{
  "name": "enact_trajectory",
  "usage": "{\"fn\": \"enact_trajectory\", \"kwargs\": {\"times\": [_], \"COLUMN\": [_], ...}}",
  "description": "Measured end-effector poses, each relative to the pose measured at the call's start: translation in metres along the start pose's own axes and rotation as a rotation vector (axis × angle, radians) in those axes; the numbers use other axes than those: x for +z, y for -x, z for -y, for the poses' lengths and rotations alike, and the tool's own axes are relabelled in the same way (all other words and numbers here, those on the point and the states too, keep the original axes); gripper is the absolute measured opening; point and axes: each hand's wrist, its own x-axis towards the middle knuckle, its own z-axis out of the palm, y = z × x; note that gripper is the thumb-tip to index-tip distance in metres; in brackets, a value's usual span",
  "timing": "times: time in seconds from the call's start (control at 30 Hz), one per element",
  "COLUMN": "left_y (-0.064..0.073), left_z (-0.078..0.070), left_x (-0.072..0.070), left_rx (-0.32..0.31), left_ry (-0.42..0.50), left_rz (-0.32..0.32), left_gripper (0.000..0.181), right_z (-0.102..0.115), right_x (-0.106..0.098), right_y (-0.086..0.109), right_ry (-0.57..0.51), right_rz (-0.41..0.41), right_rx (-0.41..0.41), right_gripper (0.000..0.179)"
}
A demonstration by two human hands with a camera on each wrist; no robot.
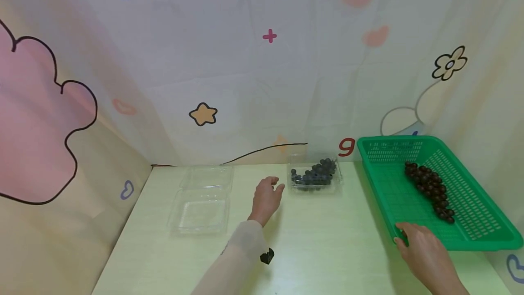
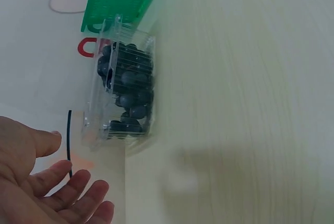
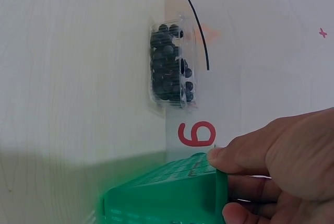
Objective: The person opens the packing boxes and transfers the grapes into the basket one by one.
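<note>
My right hand (image 1: 425, 251) grips the near left corner of a green plastic basket (image 1: 378, 195), thumb and fingers on either side of its rim in the right wrist view. Inside the basket lies a bunch of dark red grapes (image 1: 430, 190). My left hand (image 1: 266, 199) hovers over the table with relaxed fingers and holds nothing. Just right of it sits a clear plastic clamshell box (image 1: 339, 185) with a bunch of dark blue-black grapes (image 1: 317, 174) inside. In the left wrist view these grapes (image 2: 133, 78) show through the ribbed side, a little beyond my fingers.
An empty clear clamshell box (image 1: 202, 215) lies with its lid folded back on the left of the pale table (image 1: 319, 249). A printed curtain (image 1: 245, 58) hangs along the table's back edge and both sides. The basket takes up the table's right side.
</note>
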Motion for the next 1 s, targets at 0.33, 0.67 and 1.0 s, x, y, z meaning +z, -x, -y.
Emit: {"fn": "enact_trajectory", "kwargs": {"times": [0.33,0.67,1.0], "left_y": [-0.009,-0.017,-0.022], "left_z": [0.002,0.004,-0.002], "left_x": [0.013,0.026,0.043], "left_rx": [-0.020,-0.051,-0.064], "left_ry": [0.005,0.046,0.083], "left_rz": [-0.068,-0.071,-0.076], "left_gripper": [0.032,0.031,0.026], "right_z": [0.001,0.002,0.001], "right_x": [-0.001,-0.001,0.000], "right_y": [0.000,0.001,0.002], "right_ry": [-0.006,-0.003,-0.008], "right_rz": [-0.019,-0.027,-0.028], "right_rx": [-0.011,-0.010,0.000], "right_gripper": [0.034,0.034,0.034]}}
